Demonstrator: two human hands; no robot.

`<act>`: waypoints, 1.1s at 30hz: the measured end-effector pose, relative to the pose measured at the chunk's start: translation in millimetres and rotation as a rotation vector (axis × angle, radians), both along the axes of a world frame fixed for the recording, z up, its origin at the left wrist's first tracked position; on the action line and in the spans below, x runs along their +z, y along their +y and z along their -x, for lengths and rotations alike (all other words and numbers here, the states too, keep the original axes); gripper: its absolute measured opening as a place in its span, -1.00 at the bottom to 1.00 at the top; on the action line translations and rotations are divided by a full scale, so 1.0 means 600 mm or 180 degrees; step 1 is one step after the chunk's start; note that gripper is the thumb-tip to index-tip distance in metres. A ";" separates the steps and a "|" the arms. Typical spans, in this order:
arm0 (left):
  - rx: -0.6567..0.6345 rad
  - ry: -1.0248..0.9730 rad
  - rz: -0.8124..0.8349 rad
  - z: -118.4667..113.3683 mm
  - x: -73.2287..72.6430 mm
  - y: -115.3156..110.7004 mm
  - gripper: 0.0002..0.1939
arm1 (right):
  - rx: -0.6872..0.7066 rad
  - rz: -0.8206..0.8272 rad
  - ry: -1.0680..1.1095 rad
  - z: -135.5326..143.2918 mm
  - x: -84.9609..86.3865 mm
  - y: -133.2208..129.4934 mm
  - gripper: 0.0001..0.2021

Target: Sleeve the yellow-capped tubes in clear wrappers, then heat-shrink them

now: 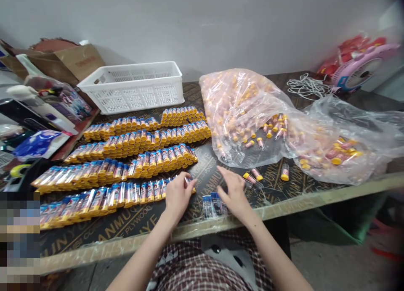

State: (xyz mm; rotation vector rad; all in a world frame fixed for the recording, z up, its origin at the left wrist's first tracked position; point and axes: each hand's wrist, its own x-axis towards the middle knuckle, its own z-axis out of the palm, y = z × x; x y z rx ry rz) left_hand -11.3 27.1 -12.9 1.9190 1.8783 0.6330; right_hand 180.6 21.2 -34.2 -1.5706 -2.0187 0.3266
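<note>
My left hand (177, 194) is at the right end of the front row of small printed tubes (97, 198). Its fingers are bent and closed on an end tube (193, 190), partly hidden behind them. My right hand (235, 194) hovers open, thumb and fingers apart, with nothing visible in it. Beneath and beside it lie several flat clear wrappers with blue ends (208, 206), partly covered by the hand. Just past its fingers, loose yellow-capped tubes (257, 174) rest on the dark board, and another tube (284, 172) stands upright farther right.
More stacked rows of tubes (151, 139) fill the left side, behind them a white plastic basket (135, 91). A large clear bag (240, 101) spills tubes at right. Beyond are a white cord (307, 85) and pink fan (362, 70). The taped table edge (202, 228) runs in front.
</note>
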 end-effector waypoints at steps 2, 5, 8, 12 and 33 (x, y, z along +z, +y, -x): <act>-0.0525 0.0197 0.0119 -0.030 -0.001 -0.020 -0.83 | -0.0414 -0.0139 -0.0372 -0.042 -0.008 0.010 -0.53; -0.1082 0.0798 0.0541 -0.077 -0.010 -0.039 -0.83 | -0.0556 -0.0069 -0.0964 -0.087 -0.026 0.015 -0.65; -0.1145 0.1105 0.0692 -0.104 -0.022 -0.038 -0.78 | -0.0432 -0.0045 -0.1186 -0.105 -0.040 0.007 -0.67; -0.1036 0.0918 0.0552 -0.104 -0.031 -0.024 -0.85 | -0.0302 -0.0091 -0.0823 -0.109 -0.050 -0.014 -0.62; -0.0728 -0.0542 0.0493 -0.092 -0.046 -0.025 -0.77 | -0.0622 -0.0180 0.1400 -0.088 0.006 -0.097 -0.84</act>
